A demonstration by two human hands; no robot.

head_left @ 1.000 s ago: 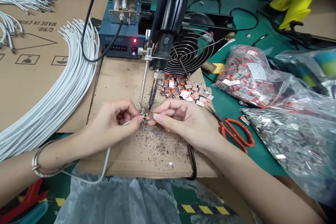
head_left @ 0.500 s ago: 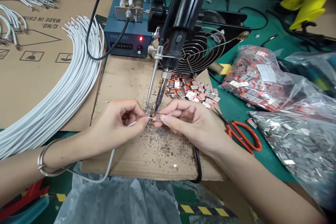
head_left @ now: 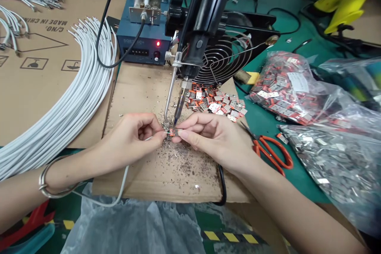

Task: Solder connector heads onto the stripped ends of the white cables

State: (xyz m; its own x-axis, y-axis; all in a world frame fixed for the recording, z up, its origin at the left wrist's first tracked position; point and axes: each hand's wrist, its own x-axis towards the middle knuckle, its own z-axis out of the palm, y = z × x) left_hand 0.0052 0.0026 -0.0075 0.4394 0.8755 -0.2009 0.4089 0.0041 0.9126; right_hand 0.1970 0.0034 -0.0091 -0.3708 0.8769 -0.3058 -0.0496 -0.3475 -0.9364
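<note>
Between thumb and fingers, my left hand (head_left: 138, 137) pinches the end of a white cable (head_left: 124, 182), which loops down past the cardboard's front edge. My right hand (head_left: 208, 137) holds a small orange and metal connector (head_left: 172, 131) by its metal end. Cable end and connector meet just under the tip of a soldering iron (head_left: 179, 107) fixed in a black stand. A bent metal tube (head_left: 170, 95) comes down beside the tip. Whether the tip touches the connector is too small to tell.
White cables (head_left: 89, 83) lie bundled at the left. Behind stand a blue solder feeder (head_left: 143, 43) and a fan (head_left: 220, 61). Loose connectors (head_left: 214, 103) are piled near the fan. Orange-handled scissors (head_left: 275, 152) and bags of connectors (head_left: 282, 87) and metal parts (head_left: 336, 162) lie right.
The view has shifted slightly. Both hands and the connector have moved a little left relative to the iron tip, still holding the same parts.
</note>
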